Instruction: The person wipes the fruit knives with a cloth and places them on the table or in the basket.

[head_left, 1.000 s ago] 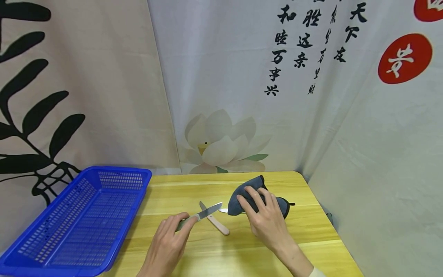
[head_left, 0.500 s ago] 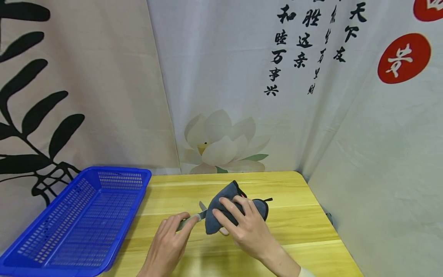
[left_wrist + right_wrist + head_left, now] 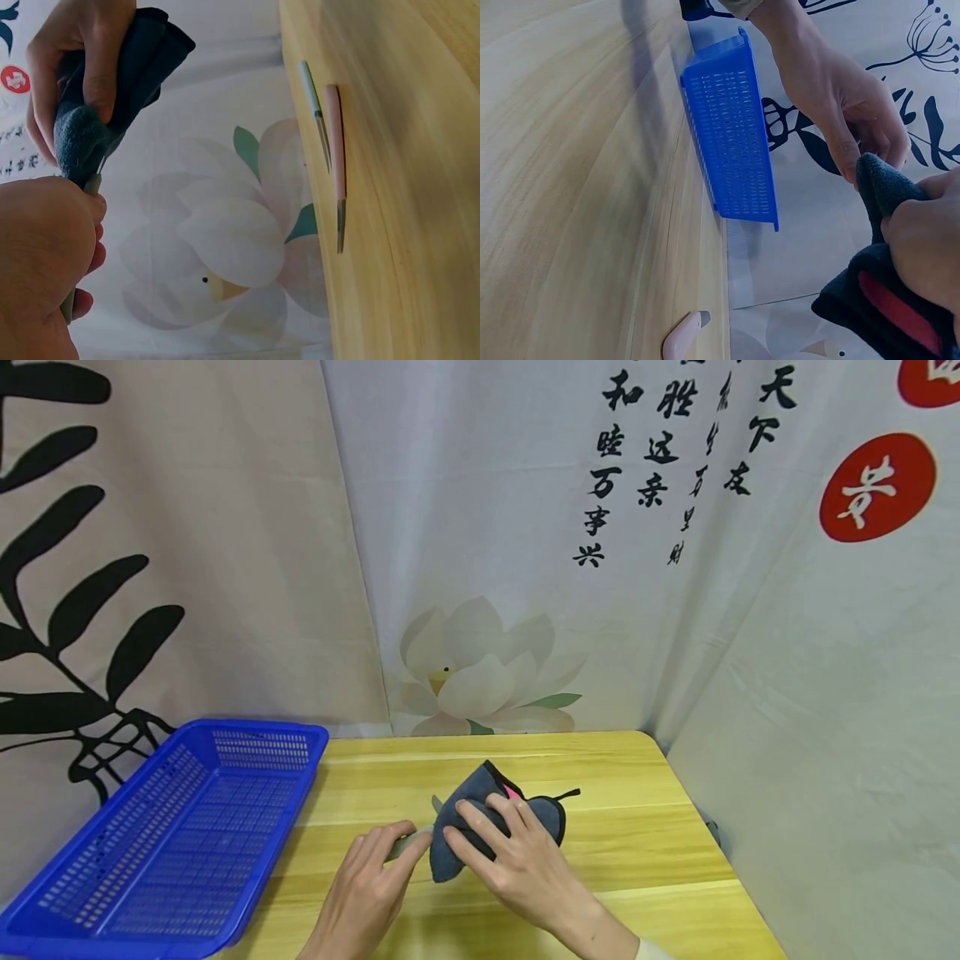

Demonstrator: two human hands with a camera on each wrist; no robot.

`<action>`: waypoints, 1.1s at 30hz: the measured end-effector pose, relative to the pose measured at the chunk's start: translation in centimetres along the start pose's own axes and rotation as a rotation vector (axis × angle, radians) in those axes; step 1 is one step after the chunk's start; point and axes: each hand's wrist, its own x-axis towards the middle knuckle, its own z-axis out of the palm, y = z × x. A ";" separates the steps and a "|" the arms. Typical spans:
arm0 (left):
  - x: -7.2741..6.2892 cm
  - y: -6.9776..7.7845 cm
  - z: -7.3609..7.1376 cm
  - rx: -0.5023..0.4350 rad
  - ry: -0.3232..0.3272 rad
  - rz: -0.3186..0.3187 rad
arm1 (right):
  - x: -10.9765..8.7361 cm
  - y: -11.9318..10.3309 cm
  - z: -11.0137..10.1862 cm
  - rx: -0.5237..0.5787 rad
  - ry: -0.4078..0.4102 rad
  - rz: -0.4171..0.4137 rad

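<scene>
My left hand (image 3: 363,881) grips a knife by its green handle (image 3: 407,845). Folded blue-grey cloth (image 3: 453,827) with black edging, a hanging loop and a pink patch is wrapped over the blade, held by my right hand (image 3: 517,868). Only a sliver of that blade shows in the left wrist view, beside the handle. On the table below lie a pink-handled knife (image 3: 335,142) and a pale green-handled knife (image 3: 309,88). Both are mostly hidden by the cloth in the head view, where one blade tip peeks out.
A blue plastic basket (image 3: 202,818) with perforated walls stands at the left of the wooden table (image 3: 637,852). Printed cloth curtains (image 3: 465,527) hang behind the table and along its right side.
My right hand has brought the cloth left and slightly toward me, covering the blade that was bare a second ago. The left hand with its knife has stayed nearly still.
</scene>
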 end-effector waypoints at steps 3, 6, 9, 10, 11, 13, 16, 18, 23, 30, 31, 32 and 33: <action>0.0 0.0 0.0 0.008 -0.001 0.007 | -0.1 0.0 0.0 -0.003 -0.004 0.005; 0.0 0.0 0.0 0.018 -0.001 0.012 | -0.1 0.1 0.1 -0.012 0.001 0.007; 0.0 0.0 0.0 0.023 0.003 0.017 | -0.3 0.2 0.0 -0.018 -0.005 0.017; 0.0 -0.1 0.0 0.024 0.004 0.017 | -0.3 0.3 0.0 -0.021 -0.009 0.021; 0.0 -0.1 0.1 0.025 0.005 0.019 | -0.4 0.4 0.0 -0.022 -0.013 0.025; 0.0 -0.1 0.1 0.028 0.008 0.021 | -0.5 0.6 -0.1 -0.023 -0.025 0.033; 0.0 -0.1 0.1 0.033 0.013 0.022 | -0.7 1.0 -0.2 -0.024 -0.035 0.043; 0.0 -0.1 0.1 0.035 0.019 0.022 | -0.8 1.2 -0.2 -0.020 -0.037 0.052; 0.1 -0.1 0.1 0.037 0.022 0.017 | -1.2 1.8 -0.3 -0.011 -0.041 0.080; 0.1 0.0 0.0 0.039 0.013 0.013 | -1.8 2.9 -0.4 -0.022 -0.060 0.098; 0.1 0.0 0.0 0.037 0.009 0.012 | -1.9 3.1 -0.5 -0.022 -0.060 0.102; 0.1 0.0 -0.1 0.035 0.002 0.008 | -2.0 3.2 -0.5 -0.021 -0.060 0.107; 0.1 0.0 -0.1 0.032 -0.002 0.006 | -2.1 3.4 -0.5 -0.021 -0.061 0.111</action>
